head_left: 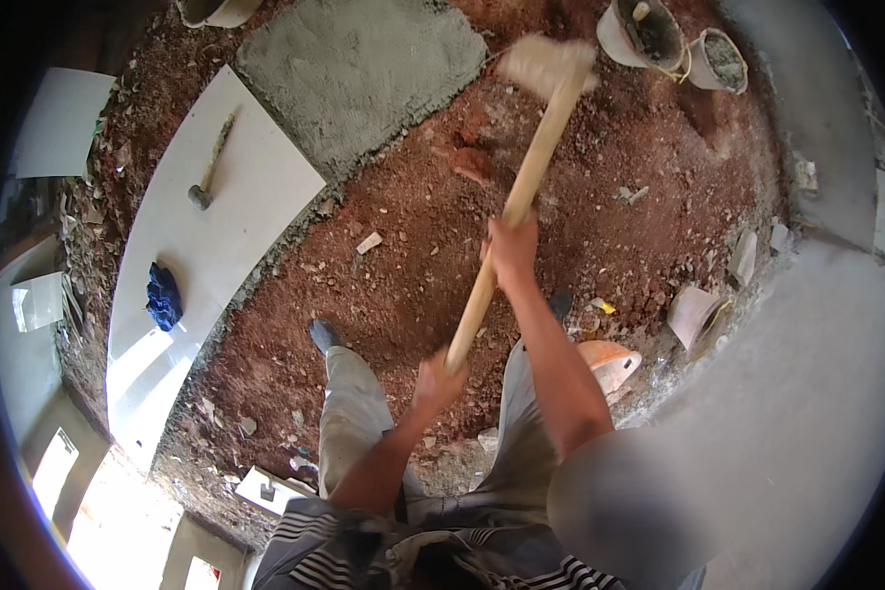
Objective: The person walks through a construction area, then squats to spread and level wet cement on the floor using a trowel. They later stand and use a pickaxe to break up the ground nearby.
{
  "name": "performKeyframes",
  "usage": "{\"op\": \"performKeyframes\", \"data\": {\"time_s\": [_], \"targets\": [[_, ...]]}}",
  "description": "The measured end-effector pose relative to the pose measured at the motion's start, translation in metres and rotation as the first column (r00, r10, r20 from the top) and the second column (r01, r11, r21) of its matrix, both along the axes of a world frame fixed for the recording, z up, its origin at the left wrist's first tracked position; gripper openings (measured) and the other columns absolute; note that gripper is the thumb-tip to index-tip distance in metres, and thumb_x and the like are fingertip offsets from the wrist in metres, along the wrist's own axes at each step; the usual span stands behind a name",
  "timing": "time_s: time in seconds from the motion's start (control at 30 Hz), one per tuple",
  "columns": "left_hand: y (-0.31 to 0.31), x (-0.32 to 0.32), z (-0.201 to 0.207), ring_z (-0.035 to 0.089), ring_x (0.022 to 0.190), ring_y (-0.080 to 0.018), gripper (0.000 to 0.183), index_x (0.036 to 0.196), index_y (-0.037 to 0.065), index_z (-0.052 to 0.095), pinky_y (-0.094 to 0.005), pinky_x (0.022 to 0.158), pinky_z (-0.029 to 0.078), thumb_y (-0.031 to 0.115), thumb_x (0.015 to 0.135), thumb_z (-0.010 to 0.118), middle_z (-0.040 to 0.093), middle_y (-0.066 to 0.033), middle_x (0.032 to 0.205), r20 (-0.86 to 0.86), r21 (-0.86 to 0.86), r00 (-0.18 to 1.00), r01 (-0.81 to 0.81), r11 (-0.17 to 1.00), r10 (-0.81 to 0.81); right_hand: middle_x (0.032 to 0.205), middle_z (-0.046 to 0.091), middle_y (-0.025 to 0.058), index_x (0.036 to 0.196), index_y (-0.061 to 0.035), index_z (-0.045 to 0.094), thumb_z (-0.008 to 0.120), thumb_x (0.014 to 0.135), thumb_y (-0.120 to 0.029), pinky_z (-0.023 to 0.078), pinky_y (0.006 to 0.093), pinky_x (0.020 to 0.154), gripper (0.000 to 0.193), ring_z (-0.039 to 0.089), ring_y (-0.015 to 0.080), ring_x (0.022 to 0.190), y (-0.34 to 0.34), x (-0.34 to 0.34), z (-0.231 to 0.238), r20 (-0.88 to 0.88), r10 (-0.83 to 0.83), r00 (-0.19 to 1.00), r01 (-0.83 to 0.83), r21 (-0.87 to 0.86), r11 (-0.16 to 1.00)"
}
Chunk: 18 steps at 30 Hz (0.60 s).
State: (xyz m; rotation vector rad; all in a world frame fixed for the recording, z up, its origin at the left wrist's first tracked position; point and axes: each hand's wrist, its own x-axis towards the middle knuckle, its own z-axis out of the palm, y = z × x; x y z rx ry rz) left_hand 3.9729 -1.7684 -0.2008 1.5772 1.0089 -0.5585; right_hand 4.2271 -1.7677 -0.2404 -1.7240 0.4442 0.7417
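Both my hands grip the long wooden handle of a hoe (524, 187), which slants from my waist up and away to the right. My left hand (438, 382) is wrapped round the butt end of the handle. Farther up, my right hand (513, 246) is closed round its middle. The pale, wide head at the far end is smeared by motion, so its exact shape is unclear. It hangs over the reddish, stony soil (413, 265), near the corner of a grey wet mortar patch (364, 74).
Left of me lie large white tiles (256, 177), bearing a hammer (211, 162) and a dark blue cloth (164, 297). Buckets (642, 37) stand far right. A tipped bucket (693, 317) and an orange container (610, 366) lie right, near the grey wall (806, 364).
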Motion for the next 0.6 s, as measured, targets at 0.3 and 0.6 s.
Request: {"op": "performKeyframes", "data": {"time_s": [0.3,0.6], "targets": [[-0.055,-0.069,0.045,0.069,0.082,-0.0343,0.034,0.103,-0.002,0.064,-0.0454,0.071,0.051,0.024,0.082,0.07,0.066,-0.0219,0.083,-0.208,-0.128,0.968,-0.171,0.977,0.142,0.078,0.053,0.0088,0.131,-0.0019,0.036,0.058,0.092,-0.007,0.049,0.034,0.045,0.045,0.057,0.0172,0.053,-0.016,-0.083,-0.02,-0.296,0.206,0.933,-0.264,-0.171,0.949],[-0.018,-0.014,-0.012,0.068,0.068,-0.0363,0.034,0.099,-0.004,0.061,-0.0455,0.06,0.051,0.022,0.079,0.069,0.064,-0.0228,0.072,-0.042,0.051,0.994,-0.102,0.993,0.104,0.075,0.055,0.0095,0.122,-0.0007,0.041,0.061,0.09,-0.01,0.048,0.033,0.042,0.039,0.057,0.0176,0.05,0.007,-0.013,-0.047,-0.105,0.143,0.984,-0.149,-0.057,0.987]]}}
